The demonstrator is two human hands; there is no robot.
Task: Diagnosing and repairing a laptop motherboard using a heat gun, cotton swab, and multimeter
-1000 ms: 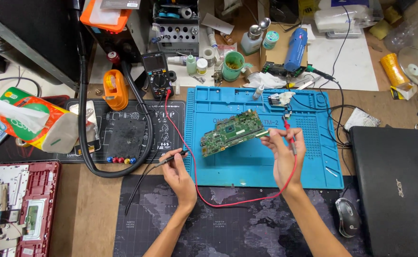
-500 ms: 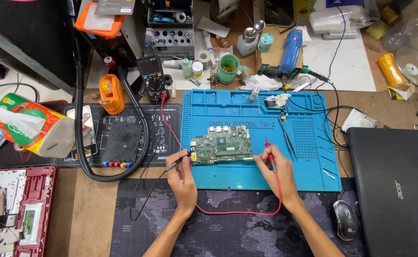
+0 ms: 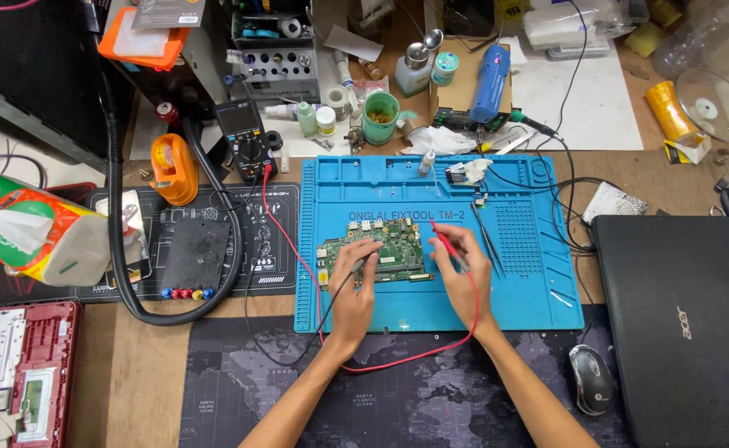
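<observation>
Green circuit board (image 3: 374, 249) sits flat on the blue silicone repair mat (image 3: 530, 290), a bit left of the mat's middle and closer to its front edge than its back. Our left hand (image 3: 353, 290) is pinched around the black probe (image 3: 359, 270), tip down near the board's front edge. Our right hand (image 3: 464, 278) is closed on the red probe (image 3: 446, 241), which angles up and left toward the board's right end.

What could go wrong, as we see it: those tips are thin and the parts are packed tight, so a small slip could bridge two neighbouring pads. The board isn't clamped either, so leaning on it could skate it across the mat. The red lead (image 3: 406, 358) loops off the mat's front edge and round our right wrist, and a tug there might drag the probe off its spot.

Around us: the multimeter (image 3: 244, 139) stands past the mat's back left corner, next to an orange tool (image 3: 170, 168). Tweezers (image 3: 487, 236) lie just right of our right hand, easy to bump. A closed black laptop (image 3: 680, 323) and a mouse (image 3: 591, 377) sit off to the right, and a thick black hose (image 3: 120, 249) curls around the black mat (image 3: 273, 241) on the left.
</observation>
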